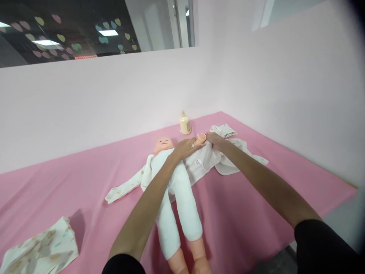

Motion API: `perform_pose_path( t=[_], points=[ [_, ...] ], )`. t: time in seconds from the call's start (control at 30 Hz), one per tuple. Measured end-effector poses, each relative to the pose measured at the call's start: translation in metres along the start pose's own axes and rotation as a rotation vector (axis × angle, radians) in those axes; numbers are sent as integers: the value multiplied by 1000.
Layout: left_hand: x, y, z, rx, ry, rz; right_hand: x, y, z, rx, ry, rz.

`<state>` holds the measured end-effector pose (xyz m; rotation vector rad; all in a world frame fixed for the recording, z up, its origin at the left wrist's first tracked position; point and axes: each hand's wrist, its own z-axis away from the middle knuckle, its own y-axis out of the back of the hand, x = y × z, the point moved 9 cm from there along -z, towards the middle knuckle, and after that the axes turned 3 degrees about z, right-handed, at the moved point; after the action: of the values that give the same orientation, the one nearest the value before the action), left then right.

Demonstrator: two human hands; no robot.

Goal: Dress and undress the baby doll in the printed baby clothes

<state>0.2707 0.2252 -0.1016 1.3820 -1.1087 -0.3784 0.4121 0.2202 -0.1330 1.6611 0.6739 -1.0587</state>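
Pink sheeting covers the whole counter (242,213), with a patterned cloth (42,247) on the near left corner of what I can see. Closest in the middle are the doll's bare feet; the doll (161,160) lies on its back with its head toward the wall, in pale trousers (186,213) that stop short of the feet. One patterned sleeve (125,190) stretches out to the left (can't tell if there's an arm inside it).

Further up, the left hand (185,148) is curled around the doll's wrist, thumb on one side and fingers on the other, with the little hand poking out past it. The right hand (215,140) is bent in right beside those tiny fingers, at the edge of a white garment (194,173) with a tag showing. Its fingertips are hidden, so I can't say how closed it is or whether it's pinching fabric.

More white clothing (228,165) spreads out under the right forearm, with a small bundled piece (225,130) behind it. A cream pump bottle (185,125) stands near the white wall (114,102), and above that is dark glass (85,23) with pastel hearts.
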Motion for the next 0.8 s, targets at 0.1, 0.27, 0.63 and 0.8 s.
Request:
perform_pose_path(
  t=[0.1,0.27,0.63,0.8],
  points=[
    [-2,-13,1,-92,-2,-99,2,9,2,-3,-38,39],
    [-7,-29,1,-236,55,-215,-5,18,7,103,8,221],
    [-12,-41,-6,-391,150,-285,-31,12,42,200,73,768],
    [-9,-45,-5,-428,167,-323,-34,7,46,244,68,887]
  ],
)
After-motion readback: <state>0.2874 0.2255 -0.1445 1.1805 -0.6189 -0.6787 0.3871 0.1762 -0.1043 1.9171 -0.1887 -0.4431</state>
